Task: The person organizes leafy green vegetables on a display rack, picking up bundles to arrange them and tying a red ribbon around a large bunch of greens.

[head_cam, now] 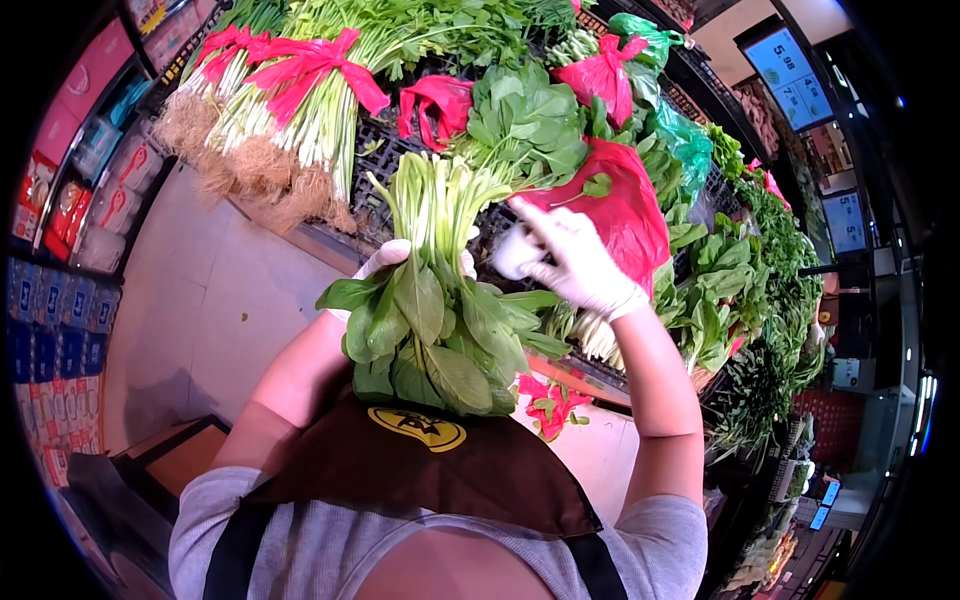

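My left hand (384, 259), in a white glove, grips a bunch of leafy greens (439, 300) around its pale stems. The stems point up, away from me, and the broad leaves hang towards my chest. My gloved right hand (570, 251) is just right of the stems, its fingers spread and partly blurred, with nothing seen held in it. A red plastic bag (630, 217) lies behind it, a loose leaf (598, 185) on top. Another bunch of similar greens (529, 120) rests beyond the stems on the black crates.
Rooted bunches tied with pink plastic (319, 75) lie at the upper left. More greens (727, 270) fill the display on the right. Red plastic scraps with leaves (551, 405) are on the floor below the display. Shelves of packaged goods (112, 195) stand at the left.
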Demonstrator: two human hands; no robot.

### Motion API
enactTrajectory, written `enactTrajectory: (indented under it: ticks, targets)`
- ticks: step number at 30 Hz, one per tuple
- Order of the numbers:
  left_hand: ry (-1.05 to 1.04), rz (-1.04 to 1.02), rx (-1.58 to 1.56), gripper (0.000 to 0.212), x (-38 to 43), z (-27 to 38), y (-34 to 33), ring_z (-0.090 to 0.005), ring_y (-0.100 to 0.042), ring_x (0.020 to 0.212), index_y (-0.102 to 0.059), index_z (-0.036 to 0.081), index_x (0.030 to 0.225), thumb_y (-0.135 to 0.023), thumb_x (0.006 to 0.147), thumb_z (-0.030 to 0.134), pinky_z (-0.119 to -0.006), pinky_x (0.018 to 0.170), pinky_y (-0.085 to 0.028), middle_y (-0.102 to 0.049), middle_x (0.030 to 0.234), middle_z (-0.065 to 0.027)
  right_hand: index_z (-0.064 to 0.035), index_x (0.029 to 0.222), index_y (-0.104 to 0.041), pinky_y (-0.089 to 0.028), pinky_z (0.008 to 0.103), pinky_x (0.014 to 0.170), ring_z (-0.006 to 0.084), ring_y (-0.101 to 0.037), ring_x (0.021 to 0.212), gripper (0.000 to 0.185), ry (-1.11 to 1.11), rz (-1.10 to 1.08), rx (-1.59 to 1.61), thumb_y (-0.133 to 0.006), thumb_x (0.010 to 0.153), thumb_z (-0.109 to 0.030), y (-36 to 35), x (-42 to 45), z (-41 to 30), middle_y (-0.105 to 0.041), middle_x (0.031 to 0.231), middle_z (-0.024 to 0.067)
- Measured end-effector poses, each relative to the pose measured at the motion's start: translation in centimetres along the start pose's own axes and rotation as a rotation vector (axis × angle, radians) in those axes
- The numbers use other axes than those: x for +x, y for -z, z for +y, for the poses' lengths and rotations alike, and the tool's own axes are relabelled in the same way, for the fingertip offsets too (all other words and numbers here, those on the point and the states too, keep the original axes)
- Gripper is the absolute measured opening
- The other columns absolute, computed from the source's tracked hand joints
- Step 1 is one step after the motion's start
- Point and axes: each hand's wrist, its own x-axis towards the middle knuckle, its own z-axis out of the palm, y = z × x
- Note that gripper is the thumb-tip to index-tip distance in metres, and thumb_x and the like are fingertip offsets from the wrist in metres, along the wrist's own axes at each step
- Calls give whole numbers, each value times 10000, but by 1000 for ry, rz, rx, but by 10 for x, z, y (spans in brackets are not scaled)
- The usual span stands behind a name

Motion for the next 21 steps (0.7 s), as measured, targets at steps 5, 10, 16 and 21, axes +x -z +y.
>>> enactTrajectory:
  ticks: [5,10,16,21]
  targets:
    - [-59,31,51,668,12,-6,-2,-252,-506,972,-364,1,1292,-567,789,392,-390,889,-432,-555,947,-116,-87,1093,-626,-457,319,797,228,-555,831,422,-417,-181,63,-728,684,-117,25,-20,12,-576,865,94]
    - [-67,-73,-1,586,27,-1,29,-274,-512,1085,-345,-8,1324,-524,859,300,-401,1028,-357,-543,1118,-158,-39,1186,-564,-432,265,867,99,-529,965,484,-482,-4,683,-718,728,-77,53,-12,-19,-579,1117,16]
    - [-66,-89,-70,487,32,-2,-26,-253,-529,1085,-391,12,1290,-499,877,246,-392,977,-409,-546,1152,-155,-114,1204,-565,-410,297,881,152,-514,937,523,-326,32,569,-738,711,-137,43,-12,-28,-555,963,28]
    - [26,-205,-136,596,42,-4,3,-250,-555,1006,-395,4,1285,-590,827,332,-394,918,-438,-559,1082,-153,-121,1198,-560,-440,326,721,229,-516,753,624,-94,-6,69,-771,638,-298,40,3,-34,-537,784,66]
